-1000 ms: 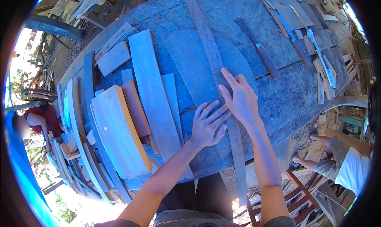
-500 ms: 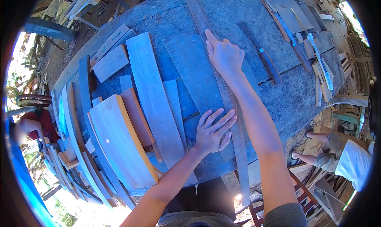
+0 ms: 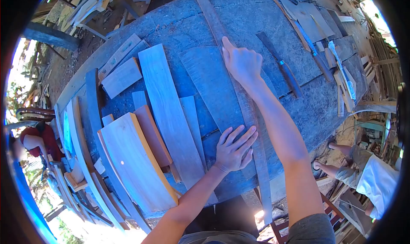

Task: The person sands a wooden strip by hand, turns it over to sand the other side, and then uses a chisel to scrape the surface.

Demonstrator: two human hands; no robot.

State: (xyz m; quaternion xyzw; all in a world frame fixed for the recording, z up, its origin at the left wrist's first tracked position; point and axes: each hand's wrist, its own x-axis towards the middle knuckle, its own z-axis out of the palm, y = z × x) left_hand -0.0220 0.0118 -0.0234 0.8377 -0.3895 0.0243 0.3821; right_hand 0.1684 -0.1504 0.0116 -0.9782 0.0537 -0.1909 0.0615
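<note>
Looking down through the head camera, I see a long, thin strip (image 3: 245, 106) lying on the table (image 3: 177, 28), across a broad flat sheet (image 3: 209, 84). Its long axis runs away from the person, leaning left towards the far side: the far end passes out of view at the top, while the near end sticks out past the table's near edge by the person's legs. The sheet points much the same way, its straight left edge slanting like the strip, its right edge rounded.

The left hand (image 3: 235, 151) is open and palm down, fingers spread, their tips over the strip's nearer part. Farther up, the right hand (image 3: 243, 64) has its fingers curled in, the index stretched along the strip; from here I can't tell whether it grips anything.

Left of the sheet lie a long plank (image 3: 171, 111) and a thick curved board (image 3: 139, 158). Over on the right rests a dark-handled knife (image 3: 282, 67), handle towards the person. A person in red (image 3: 53, 143) is off to the left, and another in a white shirt (image 3: 378, 178) off to the right.
</note>
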